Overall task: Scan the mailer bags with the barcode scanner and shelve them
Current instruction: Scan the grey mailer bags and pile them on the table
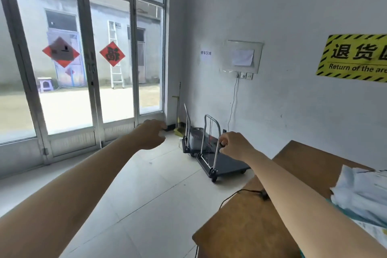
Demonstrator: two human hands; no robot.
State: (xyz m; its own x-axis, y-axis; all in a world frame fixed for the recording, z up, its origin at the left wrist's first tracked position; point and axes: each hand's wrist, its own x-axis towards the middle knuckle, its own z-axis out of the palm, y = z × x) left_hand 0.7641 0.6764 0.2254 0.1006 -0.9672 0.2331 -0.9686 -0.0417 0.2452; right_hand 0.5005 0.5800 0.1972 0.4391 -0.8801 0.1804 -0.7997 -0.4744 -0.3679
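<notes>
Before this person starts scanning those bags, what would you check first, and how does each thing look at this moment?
1. Hands free: the left hand is empty, ok. The right hand has its fingers curled around something small and dark, cannot tell what.
2. Mailer bags within reach: a white pile lies on the brown table by the right arm, ok.
3. Barcode scanner found: only a black cable shows on the table; scanner itself, cannot tell.
4. Shelves located: none in view, not ok.
5. Floor path: two folding carts stand by the wall, the tiles nearer are bare, ok.
</notes>
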